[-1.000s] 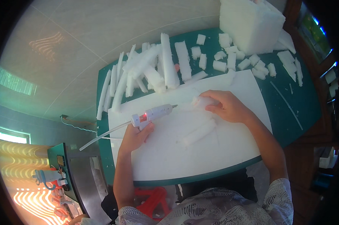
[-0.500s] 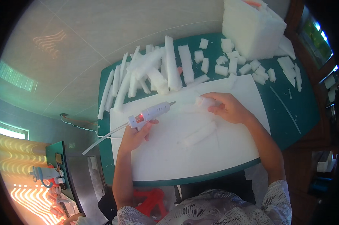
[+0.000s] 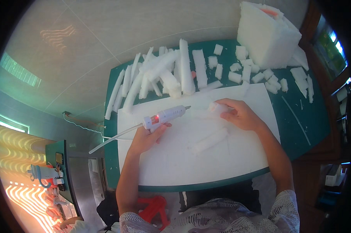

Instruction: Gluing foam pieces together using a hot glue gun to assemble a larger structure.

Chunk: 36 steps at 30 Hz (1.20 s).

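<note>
1. Over the white board (image 3: 164, 167), I have the left hand (image 3: 146, 139) gripping the glue gun (image 3: 171, 114), its long axis slanting up rightward.
2. Just right of its nozzle (image 3: 188, 107), with a gap between, I see the small foam piece (image 3: 216, 108) pinched in the right hand (image 3: 243, 115).
3. Against half a second ago, both grips match; my view has shifted slightly.

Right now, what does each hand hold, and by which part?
The left hand holds a white hot-glue gun by its handle; the right hand grips a white foam piece by its right end.
</note>
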Tool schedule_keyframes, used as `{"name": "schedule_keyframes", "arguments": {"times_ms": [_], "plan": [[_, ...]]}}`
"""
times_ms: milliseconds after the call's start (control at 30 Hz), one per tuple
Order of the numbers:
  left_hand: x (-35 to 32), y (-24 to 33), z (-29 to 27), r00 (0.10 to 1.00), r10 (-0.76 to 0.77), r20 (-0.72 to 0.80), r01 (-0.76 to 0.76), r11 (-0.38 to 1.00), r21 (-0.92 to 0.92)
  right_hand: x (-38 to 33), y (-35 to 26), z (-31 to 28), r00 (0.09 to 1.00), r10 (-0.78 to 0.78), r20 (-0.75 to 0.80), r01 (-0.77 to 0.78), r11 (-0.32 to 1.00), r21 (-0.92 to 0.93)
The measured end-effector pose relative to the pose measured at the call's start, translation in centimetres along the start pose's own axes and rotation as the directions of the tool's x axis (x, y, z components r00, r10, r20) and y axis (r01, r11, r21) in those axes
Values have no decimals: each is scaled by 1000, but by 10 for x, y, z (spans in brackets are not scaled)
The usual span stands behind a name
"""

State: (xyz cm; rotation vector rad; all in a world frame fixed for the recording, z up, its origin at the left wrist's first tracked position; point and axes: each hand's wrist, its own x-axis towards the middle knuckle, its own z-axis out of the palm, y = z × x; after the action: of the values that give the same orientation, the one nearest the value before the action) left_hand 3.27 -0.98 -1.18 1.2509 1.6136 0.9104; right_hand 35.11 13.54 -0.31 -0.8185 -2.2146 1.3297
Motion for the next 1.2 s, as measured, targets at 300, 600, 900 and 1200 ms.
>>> {"name": "schedule_keyframes", "arguments": {"times_ms": [300,600,900,1200], "plan": [[-1,-4,-1,991,131,-30,-134,986,-100,1,8,-6,999,13,-35,-7,986,164],[-4,-5,1,997,57,-55,-61,995,-83,1,14,-16,991,91,-99,-45,917,397],[-5,0,4,997,42,-61,-44,999,-29,6,21,-24,975,220,-28,-167,812,559],[-9,6,2,996,61,-58,-64,996,-64,4,-6,-35,895,438,-87,-287,713,640]]}}
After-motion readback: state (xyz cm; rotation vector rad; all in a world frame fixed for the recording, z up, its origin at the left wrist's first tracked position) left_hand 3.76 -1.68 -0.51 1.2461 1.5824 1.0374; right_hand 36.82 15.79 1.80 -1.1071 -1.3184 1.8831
